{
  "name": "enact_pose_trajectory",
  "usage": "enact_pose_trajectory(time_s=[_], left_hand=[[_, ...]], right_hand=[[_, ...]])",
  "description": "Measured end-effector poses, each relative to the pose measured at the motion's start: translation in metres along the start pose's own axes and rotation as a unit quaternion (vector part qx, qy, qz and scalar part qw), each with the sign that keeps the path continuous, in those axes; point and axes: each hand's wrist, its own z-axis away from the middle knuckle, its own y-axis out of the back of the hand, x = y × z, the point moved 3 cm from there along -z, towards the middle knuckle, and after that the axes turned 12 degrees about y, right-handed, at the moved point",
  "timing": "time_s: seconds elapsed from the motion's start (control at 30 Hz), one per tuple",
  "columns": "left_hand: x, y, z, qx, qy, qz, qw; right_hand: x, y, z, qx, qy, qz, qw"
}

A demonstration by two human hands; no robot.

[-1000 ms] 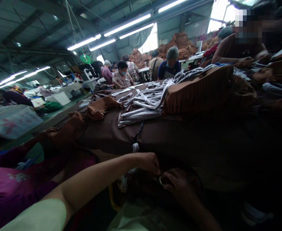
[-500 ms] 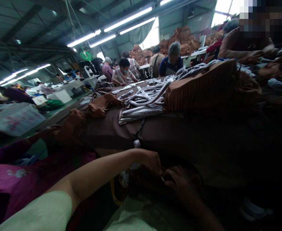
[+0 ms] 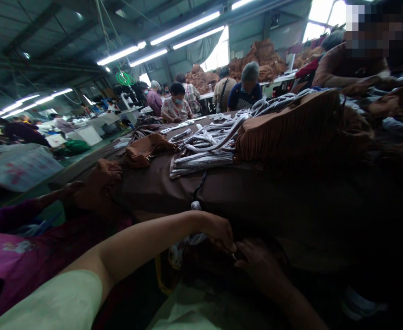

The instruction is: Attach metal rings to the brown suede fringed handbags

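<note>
Low in front of me, below the table's near edge, my left hand (image 3: 222, 233) reaches across with its fingers closed in a pinch. Facing it is my right hand (image 3: 258, 259), fingers bent and closed. A small shiny metal piece (image 3: 234, 256), perhaps a ring, shows between the fingertips of both hands. Beneath them lies something dark on my lap, too deep in shadow for its outline to be made out. Over the table edge, just beyond my left forearm, hangs a black strap (image 3: 199, 185) with a whitish wrapped end (image 3: 196, 205).
A brown-covered table (image 3: 146, 185) stretches ahead. On it lie straps in white wrapping (image 3: 204, 158), a fringed brown bag (image 3: 290, 121) and a smaller brown bag (image 3: 148, 150). At my left, a person in purple sleeves handles a brown fringed piece (image 3: 98, 188). Several people work farther off.
Both hands stay together at the metal piece, my left hand shifting slightly right and down. The neighbour's arm and brown piece at left have moved a little.
</note>
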Motion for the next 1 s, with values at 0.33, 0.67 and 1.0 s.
enact_pose_trajectory(time_s=[0.33, 0.67, 1.0], left_hand=[[-0.021, -0.02, -0.002, -0.091, 0.038, 0.109, 0.989], [-0.017, -0.043, 0.0, 0.042, 0.037, 0.079, 0.995], [-0.015, -0.04, 0.001, 0.054, 0.051, 0.094, 0.993]], right_hand=[[-0.008, -0.008, -0.002, 0.041, 0.016, 0.006, 0.999], [-0.001, -0.008, 0.004, 0.048, 0.027, 0.058, 0.997], [0.01, 0.008, -0.002, 0.019, 0.009, -0.006, 1.0]])
